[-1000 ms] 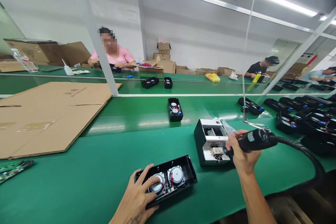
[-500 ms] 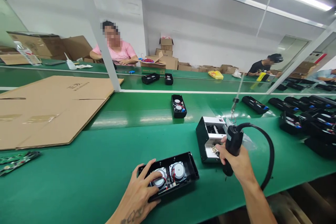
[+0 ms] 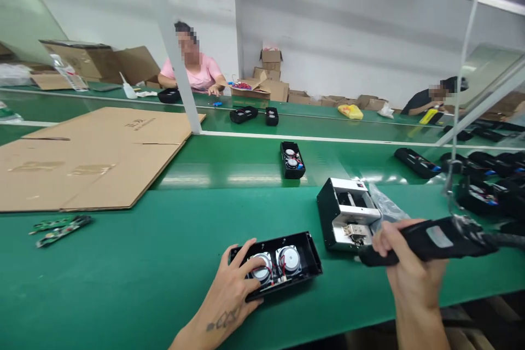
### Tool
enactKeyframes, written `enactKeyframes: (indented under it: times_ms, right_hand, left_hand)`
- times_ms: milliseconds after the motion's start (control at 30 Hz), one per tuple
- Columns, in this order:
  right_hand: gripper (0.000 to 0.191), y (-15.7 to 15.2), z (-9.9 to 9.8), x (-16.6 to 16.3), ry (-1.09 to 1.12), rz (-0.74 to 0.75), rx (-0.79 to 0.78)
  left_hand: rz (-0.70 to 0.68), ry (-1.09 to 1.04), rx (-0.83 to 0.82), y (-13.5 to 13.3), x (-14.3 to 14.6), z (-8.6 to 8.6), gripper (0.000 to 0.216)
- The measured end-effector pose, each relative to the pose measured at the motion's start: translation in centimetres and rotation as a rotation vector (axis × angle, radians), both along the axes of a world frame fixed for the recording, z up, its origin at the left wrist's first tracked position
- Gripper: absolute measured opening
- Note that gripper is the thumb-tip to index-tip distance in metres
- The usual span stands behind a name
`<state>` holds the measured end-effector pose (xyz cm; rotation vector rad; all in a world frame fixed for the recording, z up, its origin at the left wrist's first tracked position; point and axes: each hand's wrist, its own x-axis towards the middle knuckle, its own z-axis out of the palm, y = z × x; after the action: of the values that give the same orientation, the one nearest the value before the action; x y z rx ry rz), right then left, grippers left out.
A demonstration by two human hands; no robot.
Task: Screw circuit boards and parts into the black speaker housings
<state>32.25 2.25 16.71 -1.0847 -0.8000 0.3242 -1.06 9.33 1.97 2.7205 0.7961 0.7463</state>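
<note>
One open black case (image 3: 309,270) with two speakers (image 3: 290,260) lay in the left hand's (image 3: 233,287) grip, one black driver (image 3: 437,239) in the right hand (image 3: 414,260). Two circuit boards (image 3: 63,232) and one flattened carton (image 3: 102,158) lay leftward of the left hand; one boxy machine (image 3: 359,213) stood beside the right.

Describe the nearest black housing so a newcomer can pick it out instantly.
Find the green table nearest the camera, then the boxy silver-and-black machine. Left of it and closer lies an open black housing with two round silver speakers. Unlike the similar housing farther back, it has the wearer's left hand gripping one end.
</note>
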Motion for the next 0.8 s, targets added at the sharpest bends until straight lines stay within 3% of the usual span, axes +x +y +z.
enactKeyframes:
  times_ms: [100,300,400,567,800]
  right_hand:
    - [0.033,1.3,0.4,2.2,-0.004,-0.179,0.119]
    - [0.037,2.8,-1.6,4.6,-0.056,-0.203,0.046]
    - [0.037,2.8,-2.3,4.7,-0.081,-0.123,-0.053]
    - [0.033,1.0,-3.4,3.5,-0.099,0.142,-0.301]
    - [0.031,-1.1,-4.3,2.4,0.008,0.255,-0.279]
  left_hand:
    - [0.003,-0.003,-0.002,0.1,0.0,-0.1,0.031]
    - [-0.014,0.017,0.006,0.0,-0.1,0.6,0.023]
    - [-0.018,0.022,0.01,0.1,-0.2,0.7,0.023]
    - [-0.016,0.011,0.0,0.2,-0.1,0.0,0.025]
    - [-0.005,0.003,0.0,0.1,0.0,-0.1,0.026]
